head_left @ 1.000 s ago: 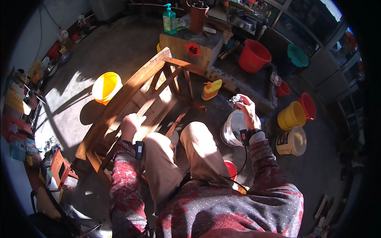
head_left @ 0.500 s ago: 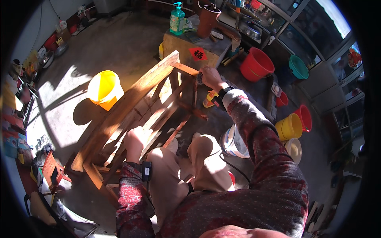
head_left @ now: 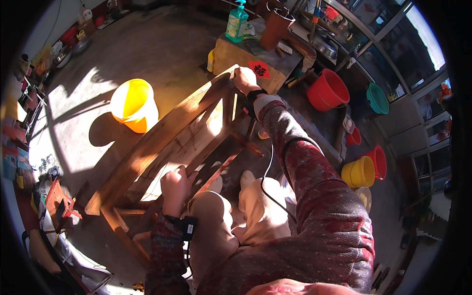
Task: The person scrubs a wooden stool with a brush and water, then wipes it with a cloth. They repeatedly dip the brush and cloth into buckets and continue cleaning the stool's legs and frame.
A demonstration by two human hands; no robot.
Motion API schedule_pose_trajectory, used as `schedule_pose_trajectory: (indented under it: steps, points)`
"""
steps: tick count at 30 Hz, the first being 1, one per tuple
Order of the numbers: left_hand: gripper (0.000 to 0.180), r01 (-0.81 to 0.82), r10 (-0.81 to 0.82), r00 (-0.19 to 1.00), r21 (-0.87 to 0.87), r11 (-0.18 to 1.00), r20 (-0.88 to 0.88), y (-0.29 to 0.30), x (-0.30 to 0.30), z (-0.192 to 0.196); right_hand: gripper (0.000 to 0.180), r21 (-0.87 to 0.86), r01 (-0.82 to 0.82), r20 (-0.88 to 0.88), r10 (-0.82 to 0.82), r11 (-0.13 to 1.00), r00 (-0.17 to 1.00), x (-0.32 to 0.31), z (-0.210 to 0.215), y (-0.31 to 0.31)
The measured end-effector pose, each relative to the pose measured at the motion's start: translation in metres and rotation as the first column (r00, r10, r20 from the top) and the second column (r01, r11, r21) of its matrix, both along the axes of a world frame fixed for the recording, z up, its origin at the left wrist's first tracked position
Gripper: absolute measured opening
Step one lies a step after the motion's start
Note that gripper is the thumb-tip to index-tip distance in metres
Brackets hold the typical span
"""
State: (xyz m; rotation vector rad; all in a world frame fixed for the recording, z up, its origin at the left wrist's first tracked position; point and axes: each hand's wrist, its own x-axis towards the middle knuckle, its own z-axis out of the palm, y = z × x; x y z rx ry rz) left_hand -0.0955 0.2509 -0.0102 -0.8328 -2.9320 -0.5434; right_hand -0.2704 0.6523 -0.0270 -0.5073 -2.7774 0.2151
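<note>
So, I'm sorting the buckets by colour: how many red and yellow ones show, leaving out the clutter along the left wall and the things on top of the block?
Red buckets: 3
Yellow buckets: 2
Total: 5

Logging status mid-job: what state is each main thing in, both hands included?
Right hand: fingers curled at the frame's far end; anything in its grasp hidden.
Left hand: fingers curled, by the frame's near side; grip unclear.
Wooden frame: part sunlit, part shaded; wet or dry unclear.
Left yellow bucket: upright, open-topped, sunlit.
Pump bottle: upright, pump fitted.
Teal basin: open-topped.
</note>
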Motion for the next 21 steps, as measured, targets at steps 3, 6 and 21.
schedule_pose_trajectory:
  steps: [3, 6, 21]
  points:
    - [0.037, -0.009, 0.007, 0.998, 0.019, 1.0, 0.057, 0.0, 0.004, 0.0, 0.017, -0.033, 0.074, -0.108, -0.077, 0.997, 0.991, 0.009, 0.0, -0.014]
    - [0.036, -0.058, 0.047, 0.987, 0.069, 0.996, 0.155, -0.002, 0.007, 0.001, 0.017, -0.011, -0.261, 0.048, 0.261, 0.965, 0.964, 0.016, 0.0, -0.023]
    - [0.032, -0.02, 0.021, 0.983, -0.009, 1.0, 0.181, 0.0, 0.009, -0.002, 0.017, 0.054, 0.127, -0.181, -0.115, 0.99, 0.977, 0.017, -0.004, -0.017]
